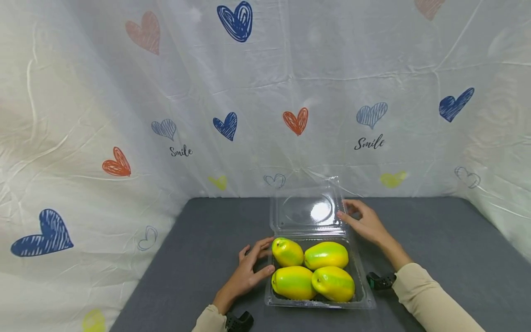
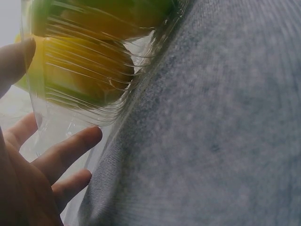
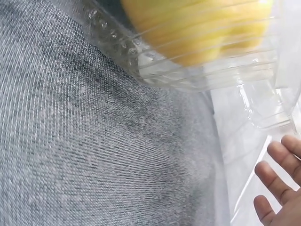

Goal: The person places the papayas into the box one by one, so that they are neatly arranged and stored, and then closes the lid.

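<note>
A clear plastic clamshell box (image 1: 365, 295) sits on the table with its lid (image 1: 304, 210) raised at the back. Several yellow-green mangoes (image 1: 327, 255) lie inside in two rows; their undersides show through the ribbed wall in both wrist views. My left hand (image 1: 250, 267) is at the box's left side, the thumb (image 2: 19, 61) at the rim and the other fingers spread along the outer wall. At the lid's right edge is my right hand (image 1: 365, 223), its thumb tip right at the edge. In the right wrist view, its fingers (image 3: 277, 181) are extended and spaced apart below the lid.
A grey cloth covers the table (image 1: 215, 230). Behind and to both sides hangs a white curtain (image 1: 257, 92) printed with hearts and "Smile". Black wrist devices (image 1: 239, 321) sit at both beige sleeves.
</note>
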Available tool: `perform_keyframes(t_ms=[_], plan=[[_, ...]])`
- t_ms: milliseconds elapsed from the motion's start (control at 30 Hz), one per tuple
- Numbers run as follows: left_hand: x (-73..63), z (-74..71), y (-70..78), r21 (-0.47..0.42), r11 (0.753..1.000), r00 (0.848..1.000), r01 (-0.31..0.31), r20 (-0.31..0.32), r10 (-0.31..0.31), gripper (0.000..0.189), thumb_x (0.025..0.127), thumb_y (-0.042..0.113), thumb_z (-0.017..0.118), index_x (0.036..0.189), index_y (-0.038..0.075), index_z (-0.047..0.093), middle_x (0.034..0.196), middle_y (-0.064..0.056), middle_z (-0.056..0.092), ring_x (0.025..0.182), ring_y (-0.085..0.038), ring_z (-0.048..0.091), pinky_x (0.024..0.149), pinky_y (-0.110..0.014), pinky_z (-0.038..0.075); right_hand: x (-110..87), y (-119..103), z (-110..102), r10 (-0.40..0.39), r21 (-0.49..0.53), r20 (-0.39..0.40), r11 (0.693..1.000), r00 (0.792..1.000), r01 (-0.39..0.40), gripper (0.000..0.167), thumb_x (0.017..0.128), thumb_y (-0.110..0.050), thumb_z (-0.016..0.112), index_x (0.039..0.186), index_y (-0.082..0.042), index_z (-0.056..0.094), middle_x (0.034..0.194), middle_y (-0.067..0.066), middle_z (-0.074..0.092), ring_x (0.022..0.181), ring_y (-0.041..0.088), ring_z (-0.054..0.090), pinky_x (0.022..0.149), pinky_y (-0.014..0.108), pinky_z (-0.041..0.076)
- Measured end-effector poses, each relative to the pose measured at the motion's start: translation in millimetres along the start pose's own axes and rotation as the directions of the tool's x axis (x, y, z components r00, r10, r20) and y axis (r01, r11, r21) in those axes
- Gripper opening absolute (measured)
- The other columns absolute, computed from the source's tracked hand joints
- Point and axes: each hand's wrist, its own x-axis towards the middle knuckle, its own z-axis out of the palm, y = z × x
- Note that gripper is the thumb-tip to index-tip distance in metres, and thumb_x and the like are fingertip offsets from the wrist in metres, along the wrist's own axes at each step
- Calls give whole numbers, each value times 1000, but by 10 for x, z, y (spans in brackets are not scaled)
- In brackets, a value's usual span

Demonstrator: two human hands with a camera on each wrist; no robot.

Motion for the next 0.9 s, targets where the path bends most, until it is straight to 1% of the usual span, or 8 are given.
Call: perform_keyframes(t_ms=[167, 267, 400, 533, 733, 900], plan=[[2, 3, -14, 8, 1000, 1000, -10, -5, 10, 64, 101, 23, 62, 158, 24, 33, 148, -6, 58, 129, -16, 62, 109, -72, 0, -16, -55, -32, -15, 1, -14, 1000, 1000, 15, 63, 99, -39, 65, 148, -4, 49, 138, 23, 57, 120, 41, 57, 92, 60, 50], [1, 3, -21, 6, 1000, 1000, -2, -3, 2, 64, 101, 23, 62, 158, 26, 33, 148, -6, 58, 129, -16, 62, 110, -71, 0, -32, -93, -56, -35, 1, -18, 999, 999, 35, 61, 100, -38, 65, 148, -4, 49, 140, 23, 56, 121, 42, 57, 97, 62, 46], [-1, 2, -18, -9, 1000, 1000, 24, 7, -24, 64, 101, 25, 61, 159, 27, 32, 150, -3, 57, 130, -15, 61, 111, -67, -1, -66, -140, -85, -67, -1, -27, 998, 997, 67, 58, 100, -34, 65, 147, -4, 51, 142, 22, 56, 121, 42, 57, 103, 64, 40], [-3, 4, -18, -12, 999, 999, 37, 10, -37, 64, 102, 26, 61, 159, 26, 32, 151, -1, 55, 130, -14, 61, 112, -66, -2, -95, -178, -114, -97, 1, -36, 995, 995, 97, 56, 100, -32, 66, 146, -5, 52, 141, 21, 56, 121, 41, 57, 102, 64, 39], [-2, 3, -9, -5, 1000, 1000, 18, 7, -18, 64, 102, 25, 60, 159, 25, 32, 153, -4, 53, 129, -15, 61, 111, -67, -1, -139, -227, -152, -144, 4, -54, 990, 988, 144, 55, 99, -28, 68, 146, -4, 52, 140, 20, 57, 119, 37, 56, 101, 62, 40], [-2, -1, -5, -3, 1000, 1000, 26, 10, -26, 65, 101, 25, 61, 159, 27, 31, 150, -3, 57, 130, -14, 60, 112, -67, -1, -187, -258, -168, -172, 2, -75, 985, 982, 173, 57, 97, -25, 69, 147, -5, 52, 140, 19, 57, 116, 34, 56, 100, 60, 40]])
